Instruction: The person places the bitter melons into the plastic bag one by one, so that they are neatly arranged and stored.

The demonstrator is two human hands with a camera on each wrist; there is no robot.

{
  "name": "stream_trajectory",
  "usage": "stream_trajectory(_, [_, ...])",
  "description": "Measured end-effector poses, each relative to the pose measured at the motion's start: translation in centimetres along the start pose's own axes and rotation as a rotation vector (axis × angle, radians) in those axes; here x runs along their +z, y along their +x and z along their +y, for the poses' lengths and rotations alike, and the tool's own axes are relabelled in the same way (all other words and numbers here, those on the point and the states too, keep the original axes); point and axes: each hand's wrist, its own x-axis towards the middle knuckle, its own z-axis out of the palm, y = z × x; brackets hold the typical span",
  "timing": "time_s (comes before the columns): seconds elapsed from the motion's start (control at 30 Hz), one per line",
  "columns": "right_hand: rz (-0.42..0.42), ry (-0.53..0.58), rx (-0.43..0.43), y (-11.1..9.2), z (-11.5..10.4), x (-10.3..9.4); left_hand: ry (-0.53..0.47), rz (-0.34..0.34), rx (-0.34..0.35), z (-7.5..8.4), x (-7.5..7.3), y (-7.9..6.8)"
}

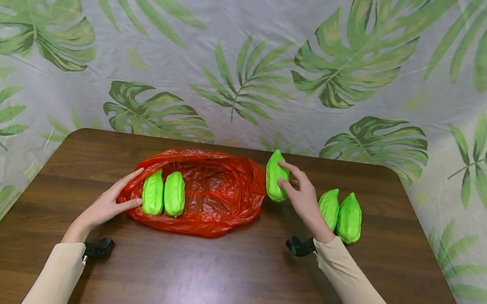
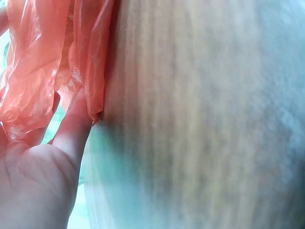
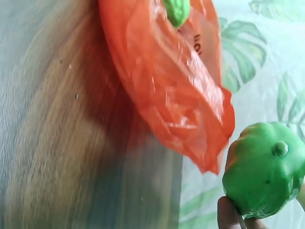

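Observation:
A red plastic bag lies with its mouth spread wide, and two bright green, ribbed bitter melons sit side by side at its left end. My left hand rests on the bag's left edge, fingers and thumb stretched apart; the left wrist view shows the plastic against them. My right hand holds another bitter melon upright between thumb and fingers, just beyond the bag's right rim. In the right wrist view, the stem end of this bitter melon faces the camera.
Two more bitter melons lie close together on the brown wooden table, right of the bag and partly behind my right wrist. A leaf-patterned cloth hangs behind the table's far edge. Black straps go round both wrists.

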Motion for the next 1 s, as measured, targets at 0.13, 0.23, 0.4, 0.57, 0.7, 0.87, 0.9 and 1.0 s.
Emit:
stream_trajectory(0.13, [-0.004, -0.025, -0.038, -0.1, -0.4, 0.7, 0.004, -0.001, 0.004, 0.0, 0.0, 0.0])
stream_trajectory(0.23, [-0.014, -0.032, -0.063, -0.2, -0.5, 1.3, 0.000, -0.004, 0.010, 0.0, 0.0, 0.0])
stream_trajectory(0.4, [-0.033, -0.035, -0.073, -0.2, -0.9, 2.1, -0.006, -0.004, 0.013, 0.0, 0.0, 0.0])
stream_trajectory(0.57, [-0.059, -0.029, -0.086, -0.4, -1.9, 3.0, -0.007, -0.005, 0.007, 0.0, 0.0, 0.0])
stream_trajectory(0.7, [-0.078, -0.024, -0.097, -1.3, -4.6, 3.7, -0.006, -0.005, 0.003, 0.0, 0.0, 0.0])
stream_trajectory(0.87, [-0.097, -0.010, -0.104, -0.5, -3.3, 5.0, -0.004, -0.005, -0.004, 0.0, 0.0, -0.1])
stream_trajectory(0.9, [-0.099, -0.010, -0.109, -0.2, -2.8, 5.3, -0.004, -0.005, -0.006, 0.1, 0.0, -0.1])
stream_trajectory(1.0, [-0.101, -0.008, -0.123, 0.1, -2.2, 6.0, -0.003, -0.005, -0.007, 0.1, 0.0, -0.1])
